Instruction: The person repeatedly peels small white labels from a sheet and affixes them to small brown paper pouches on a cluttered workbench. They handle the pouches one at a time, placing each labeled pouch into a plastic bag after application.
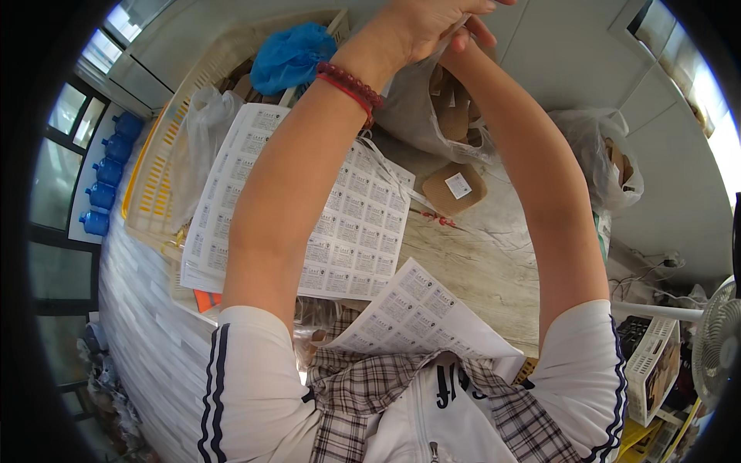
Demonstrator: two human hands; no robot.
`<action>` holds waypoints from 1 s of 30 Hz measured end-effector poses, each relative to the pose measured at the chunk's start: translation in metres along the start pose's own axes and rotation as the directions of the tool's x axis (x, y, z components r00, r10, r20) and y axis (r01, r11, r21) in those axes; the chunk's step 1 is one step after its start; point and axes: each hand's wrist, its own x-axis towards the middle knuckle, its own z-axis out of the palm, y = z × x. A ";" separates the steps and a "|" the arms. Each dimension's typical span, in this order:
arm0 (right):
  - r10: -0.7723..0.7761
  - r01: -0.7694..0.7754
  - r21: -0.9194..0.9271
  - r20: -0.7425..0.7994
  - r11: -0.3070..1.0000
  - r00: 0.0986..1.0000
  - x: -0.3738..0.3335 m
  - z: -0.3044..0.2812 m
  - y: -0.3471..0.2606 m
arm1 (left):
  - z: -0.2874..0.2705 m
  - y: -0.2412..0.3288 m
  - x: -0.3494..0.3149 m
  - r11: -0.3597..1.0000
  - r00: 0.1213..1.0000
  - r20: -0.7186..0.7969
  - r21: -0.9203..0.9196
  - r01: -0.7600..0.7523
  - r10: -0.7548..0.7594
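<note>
My left hand (424,27), with red bracelets at its wrist, is at the top edge of the head view, its fingers closed on the gathered top of a translucent plastic bag (409,108). Brown rounded cardboard pieces (455,112) with white labels show inside the bag. My right hand (472,37) meets the left there; it is mostly hidden and cut off by the frame, so its grip is unclear. Below the bag, a single brown cardboard piece (445,194) with a white square label lies on the table. Printed label sheets (351,247) lie partly under my left forearm.
Another label sheet (417,309) rests at the table's near edge, against my body. A pale plastic crate (154,193) with a blue plastic bag (292,58) is at left. To the right hangs a second filled bag (598,147), above a white fan (718,339) and a white basket (644,386).
</note>
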 end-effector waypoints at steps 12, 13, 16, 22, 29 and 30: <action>-0.107 0.090 -0.067 -0.316 0.994 0.943 -0.047 0.012 -0.007 | -0.021 0.000 -0.013 0.977 0.971 -0.170 0.157 -0.143 0.170; -0.152 0.150 -0.039 -0.440 0.988 0.885 -0.063 0.008 -0.003 | -0.018 0.005 -0.021 0.989 0.974 -0.207 0.131 -0.061 0.087; -0.254 0.358 -0.058 -0.809 0.932 0.530 -0.125 0.006 0.010 | -0.022 -0.004 -0.025 0.965 0.957 -0.185 0.183 -0.188 0.222; 0.559 -0.472 0.304 -0.528 0.827 0.639 -0.253 0.099 0.164 | -0.032 -0.012 -0.017 0.968 0.956 -0.216 0.199 -0.155 0.198; 0.369 -0.479 -0.227 -0.395 0.848 0.841 -0.273 0.156 0.167 | -0.026 -0.010 -0.065 0.881 0.843 -0.436 0.465 -0.089 0.315; 0.379 -0.477 -0.259 -0.349 0.840 0.857 -0.275 0.153 0.171 | -0.021 -0.010 -0.067 0.853 0.842 -0.408 0.511 -0.109 0.352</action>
